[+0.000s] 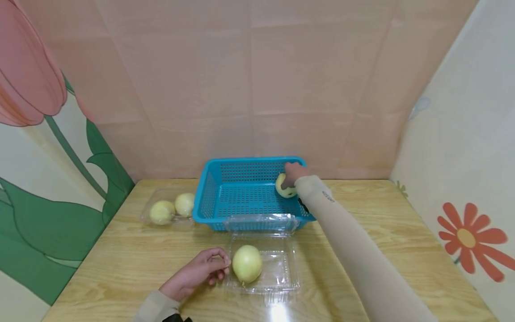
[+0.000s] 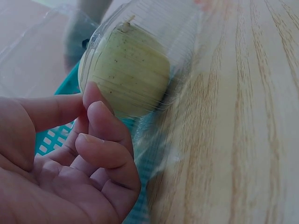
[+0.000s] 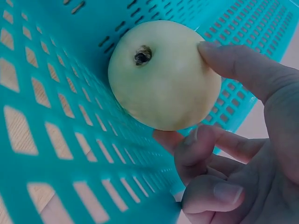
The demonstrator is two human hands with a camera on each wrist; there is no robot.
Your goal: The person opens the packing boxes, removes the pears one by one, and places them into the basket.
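My right hand [image 1: 297,173] is inside the blue plastic basket [image 1: 205,190], at its right end. It grips a pale yellow-green pear [image 3: 159,79] between thumb and fingers, against the basket's perforated wall. The pear's dark blossom end shows in the right wrist view. Nearer to me, an open clear plastic clamshell box [image 1: 277,270] holds another pear [image 1: 247,264] in its left half. My left hand [image 1: 197,272] pinches that box's left rim between thumb and index finger [image 2: 97,95], the other fingers curled. The box's lid [image 1: 261,222] leans up against the basket's front.
Left of the basket, a second clear plastic box [image 1: 152,197] contains two pears [image 1: 162,212]. All of it stands on a wood-grain table [image 1: 132,264]. A pink backdrop [image 1: 257,89] rises behind the table, with flower-printed sheets at both sides.
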